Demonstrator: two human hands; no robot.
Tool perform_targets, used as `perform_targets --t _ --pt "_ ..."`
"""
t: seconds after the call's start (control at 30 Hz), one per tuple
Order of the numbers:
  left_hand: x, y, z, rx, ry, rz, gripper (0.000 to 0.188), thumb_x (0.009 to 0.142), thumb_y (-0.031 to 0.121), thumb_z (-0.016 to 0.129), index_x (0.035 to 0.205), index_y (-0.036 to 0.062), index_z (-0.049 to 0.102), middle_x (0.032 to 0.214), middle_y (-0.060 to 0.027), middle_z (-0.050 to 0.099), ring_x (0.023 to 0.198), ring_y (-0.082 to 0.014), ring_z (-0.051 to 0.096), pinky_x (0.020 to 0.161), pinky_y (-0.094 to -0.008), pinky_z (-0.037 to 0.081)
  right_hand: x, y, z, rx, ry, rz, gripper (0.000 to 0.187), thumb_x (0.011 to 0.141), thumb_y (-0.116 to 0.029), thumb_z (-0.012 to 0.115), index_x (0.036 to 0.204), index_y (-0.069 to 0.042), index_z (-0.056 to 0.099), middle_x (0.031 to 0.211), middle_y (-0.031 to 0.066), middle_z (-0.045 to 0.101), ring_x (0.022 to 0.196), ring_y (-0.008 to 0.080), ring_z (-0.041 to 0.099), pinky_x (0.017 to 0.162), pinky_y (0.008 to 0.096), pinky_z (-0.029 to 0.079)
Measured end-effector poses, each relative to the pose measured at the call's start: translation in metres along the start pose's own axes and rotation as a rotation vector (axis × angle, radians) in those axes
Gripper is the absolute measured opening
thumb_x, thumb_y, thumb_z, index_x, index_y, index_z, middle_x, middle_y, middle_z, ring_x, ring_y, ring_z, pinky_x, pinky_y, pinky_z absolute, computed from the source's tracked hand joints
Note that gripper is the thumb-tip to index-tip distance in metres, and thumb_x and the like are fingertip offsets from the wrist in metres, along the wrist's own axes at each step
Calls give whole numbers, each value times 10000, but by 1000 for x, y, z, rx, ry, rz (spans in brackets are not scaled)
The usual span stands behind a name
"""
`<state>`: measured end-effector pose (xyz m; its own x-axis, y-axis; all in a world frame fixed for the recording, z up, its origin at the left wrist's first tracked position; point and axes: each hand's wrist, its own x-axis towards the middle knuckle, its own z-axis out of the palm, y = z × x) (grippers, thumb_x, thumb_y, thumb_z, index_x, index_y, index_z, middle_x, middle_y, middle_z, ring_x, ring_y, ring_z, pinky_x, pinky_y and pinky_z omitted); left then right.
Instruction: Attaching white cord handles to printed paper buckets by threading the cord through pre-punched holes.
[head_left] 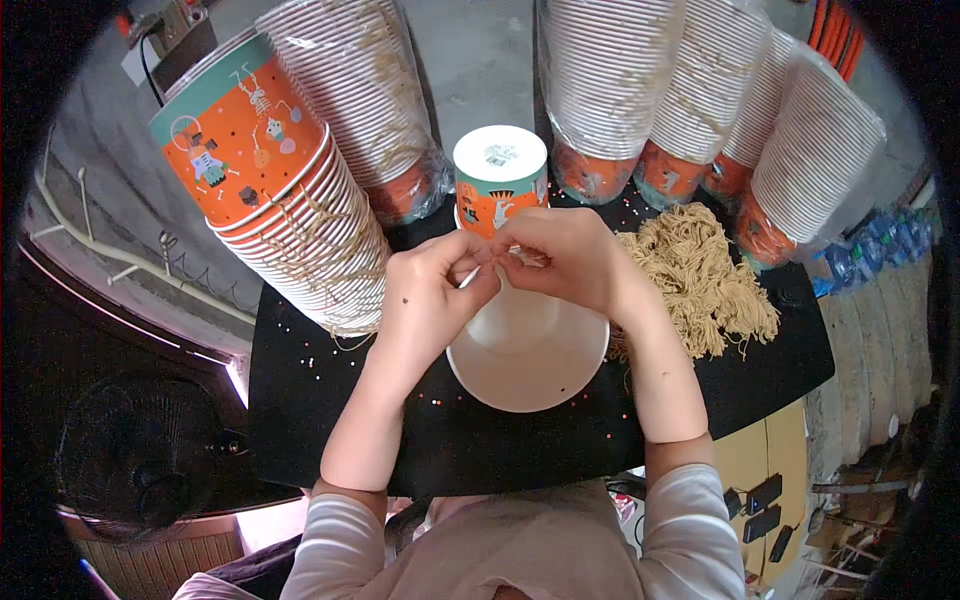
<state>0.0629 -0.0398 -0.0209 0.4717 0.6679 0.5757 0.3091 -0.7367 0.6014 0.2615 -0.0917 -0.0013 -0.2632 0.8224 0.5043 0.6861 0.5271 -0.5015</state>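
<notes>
A large white-lined paper bucket (530, 360) lies tilted on the table in front of me, its open mouth toward me. Over its far rim my left hand (440, 280) and my right hand (565, 260) meet, thumbs and fingertips pinched together. Whatever sits between the fingertips is too small and covered to make out. Just beyond my hands an orange and green printed paper bucket (500, 195) stands upside down, partly hidden by them. Beside my right forearm is a loose heap of tan cord (700, 285).
Left of my hands leans a tall stack of printed buckets (285, 220) with tan cords hanging from it. Plastic-wrapped bucket stacks (610, 90) line the table's far side. Small dots are scattered on the black table (450, 450). A fan (140, 455) stands at left; bottles (875, 245) lie at right.
</notes>
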Motion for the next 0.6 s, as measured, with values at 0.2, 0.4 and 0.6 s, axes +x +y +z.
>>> perform_targets --t 0.2,0.4,0.6 --pt "0 -2 -1 -34 -33 -35 169 765 34 742 918 7 676 724 -129 667 592 -198 654 588 -316 511 1 1 0 65 -37 18 137 823 -115 723 934 -68 656 858 131 688 798 323 694 703 381 544" --pt "2 -4 2 -108 -61 -73 178 831 52 764 960 -3 655 813 -148 734 737 -221 753 659 -310 559 -1 6 -1 47 25 16 148 841 -146 733 940 -69 653 852 138 683 795 330 694 693 389 541" --pt "6 -4 1 -64 -75 -117 192 852 13 780 1017 -9 683 937 -111 770 896 -174 763 767 -282 598 -3 -6 -7 -108 56 32 171 837 -125 773 950 -42 674 769 107 616 673 273 617 623 354 496"
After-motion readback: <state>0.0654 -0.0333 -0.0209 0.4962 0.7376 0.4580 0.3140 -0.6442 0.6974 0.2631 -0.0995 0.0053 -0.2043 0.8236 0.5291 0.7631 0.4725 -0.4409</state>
